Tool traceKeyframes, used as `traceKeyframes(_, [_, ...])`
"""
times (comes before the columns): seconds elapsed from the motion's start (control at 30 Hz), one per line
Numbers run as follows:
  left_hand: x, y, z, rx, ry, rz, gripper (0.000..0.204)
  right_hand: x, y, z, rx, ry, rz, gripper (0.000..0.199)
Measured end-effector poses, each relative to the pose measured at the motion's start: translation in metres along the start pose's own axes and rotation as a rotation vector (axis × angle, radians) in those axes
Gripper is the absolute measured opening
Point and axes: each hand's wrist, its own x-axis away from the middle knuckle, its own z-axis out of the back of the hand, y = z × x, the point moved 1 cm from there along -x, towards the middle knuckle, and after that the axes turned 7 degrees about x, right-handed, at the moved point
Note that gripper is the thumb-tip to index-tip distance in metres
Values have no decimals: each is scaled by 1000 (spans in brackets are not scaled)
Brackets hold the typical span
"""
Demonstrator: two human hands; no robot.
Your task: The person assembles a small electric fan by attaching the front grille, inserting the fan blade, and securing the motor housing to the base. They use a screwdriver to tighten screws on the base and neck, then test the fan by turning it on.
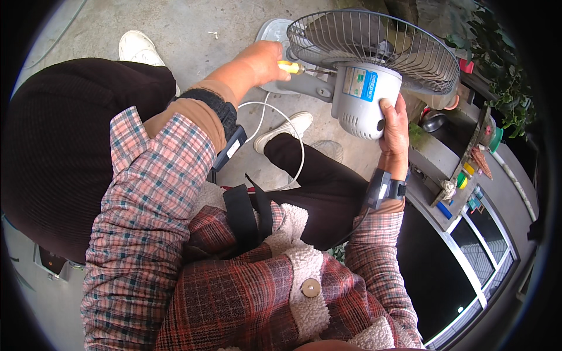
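A grey electric fan (384,85) is in front of me, its wire guard (433,61) tilted away and its rounded rear motor housing toward me. My left hand (264,63) is closed around a yellow-handled screwdriver (291,67). The thin shaft points right, at the side of the motor housing near the neck; whether its tip sits in a screw I cannot tell. My right hand (394,126) grips the housing's right side, thumb on the back and fingers partly hidden behind it. Left of the housing the fan's grey stand (307,86) leads to its base (271,29).
A white cord (303,153) loops across the concrete floor (199,23) by my shoes. At the right, a ledge (432,153) carries a black bowl (433,121) and small coloured items. Green plants (508,76) grow beyond. A white-framed window (477,251) is at lower right.
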Motion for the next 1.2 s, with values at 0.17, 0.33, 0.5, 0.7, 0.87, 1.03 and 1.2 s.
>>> traceKeyframes(0.17, [2,-1,5,-2,59,34,40,0,-2,-1,1,10,2,69])
traceKeyframes(0.33, [-3,0,6,221,-93,195,42,0,-3,-1,-29,14,-20,70])
traceKeyframes(0.5, [-7,-1,4,274,-148,254,42,-1,-2,0,-74,5,-26,70])
traceKeyframes(0.7, [0,-3,6,179,-34,68,38,0,-1,1,-60,-3,-22,71])
traceKeyframes(0.87, [1,1,11,90,37,23,32,-4,21,18,-205,-26,10,61])
traceKeyframes(1.03, [8,4,10,88,43,58,31,-13,103,34,-514,177,-400,48])
traceKeyframes(1.2, [13,8,11,-7,68,10,30,-4,181,14,-1065,-36,-349,44])
